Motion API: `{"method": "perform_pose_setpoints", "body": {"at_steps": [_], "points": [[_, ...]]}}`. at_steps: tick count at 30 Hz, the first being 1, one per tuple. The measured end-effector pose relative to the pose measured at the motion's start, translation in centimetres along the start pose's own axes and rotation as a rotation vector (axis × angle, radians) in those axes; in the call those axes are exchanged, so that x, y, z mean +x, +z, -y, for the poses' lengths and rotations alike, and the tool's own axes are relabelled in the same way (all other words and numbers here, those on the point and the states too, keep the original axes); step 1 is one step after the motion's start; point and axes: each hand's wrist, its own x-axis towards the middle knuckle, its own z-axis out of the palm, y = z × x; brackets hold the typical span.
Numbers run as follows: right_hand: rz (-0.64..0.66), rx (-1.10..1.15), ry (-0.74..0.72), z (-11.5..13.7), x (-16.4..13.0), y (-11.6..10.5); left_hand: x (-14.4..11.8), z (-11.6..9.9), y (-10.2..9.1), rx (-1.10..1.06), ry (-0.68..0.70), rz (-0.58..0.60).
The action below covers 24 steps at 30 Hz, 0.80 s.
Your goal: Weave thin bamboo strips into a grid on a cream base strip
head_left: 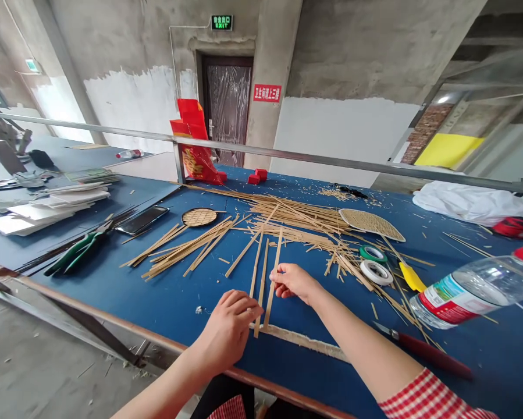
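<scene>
My right hand (pixel 292 282) pinches a thin flat bamboo strip (pixel 280 247) between thumb and fingers, the strip pointing away from me. My left hand (pixel 230 323) is curled over the near ends of other bamboo strips (pixel 264 267), its fingertips pressing on them; its thumb is hidden. These strips lie side by side, with narrow gaps between them. Under their near ends runs a pale, rough-edged band (pixel 307 339) along the table. Beyond my hands is a large pile of bamboo strips (pixel 300 212), and a smaller bunch (pixel 191 247) lies to the left.
On the blue table (pixel 165 308) are green-handled pliers (pixel 80 247), a phone (pixel 143 220), a round woven piece (pixel 200 217) and a woven fan (pixel 372 224). Tape rolls (pixel 376 272), a water bottle (pixel 470 291) and a red-handled knife (pixel 433 352) lie right. A metal rail (pixel 287 152) crosses behind.
</scene>
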Motion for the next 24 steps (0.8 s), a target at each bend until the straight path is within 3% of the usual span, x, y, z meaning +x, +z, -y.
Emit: {"method": "perform_pose_setpoints", "body": {"at_steps": [6, 24], "points": [[-0.016, -0.009, 0.03, 0.0, 0.1, -0.1, -0.5, 1.0, 0.3, 0.058, -0.011, -0.031], [-0.04, -0.134, -0.004, -0.3, 0.2, 0.8, -0.3, 0.8, 1.0, 0.124, 0.006, 0.15]]}}
